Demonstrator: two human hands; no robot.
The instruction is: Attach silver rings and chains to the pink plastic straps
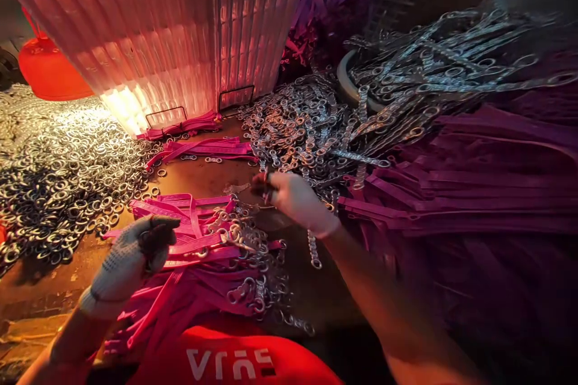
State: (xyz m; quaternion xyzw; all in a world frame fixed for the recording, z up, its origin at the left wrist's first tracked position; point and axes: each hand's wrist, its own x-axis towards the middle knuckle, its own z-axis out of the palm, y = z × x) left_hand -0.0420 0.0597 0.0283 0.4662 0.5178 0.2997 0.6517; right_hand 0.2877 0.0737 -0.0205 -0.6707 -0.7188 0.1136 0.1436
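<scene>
My left hand (pixel 135 255), in a white knit glove with darkened fingertips, is closed at the left end of a pile of pink straps (pixel 180 295). What its fingers hold, if anything, is hidden. Several straps end in metal rings and links (pixel 248 295) on the pile's right side. My right hand (pixel 295 198), also gloved and slightly blurred, is pinched shut above the bare middle of the table, just in front of a heap of small metal links (pixel 298 120). I cannot make out what lies between its fingers. A short chain (pixel 313 246) shows below its wrist.
Loose metal rings (pixel 67 174) form a large heap on the left. A translucent ribbed panel (pixel 149 30) stands at the back beside an orange-red lamp (pixel 54 69). Long silver chains (pixel 442 66) spill from a round container (pixel 345 72); purple straps (pixel 451 192) fill the right side.
</scene>
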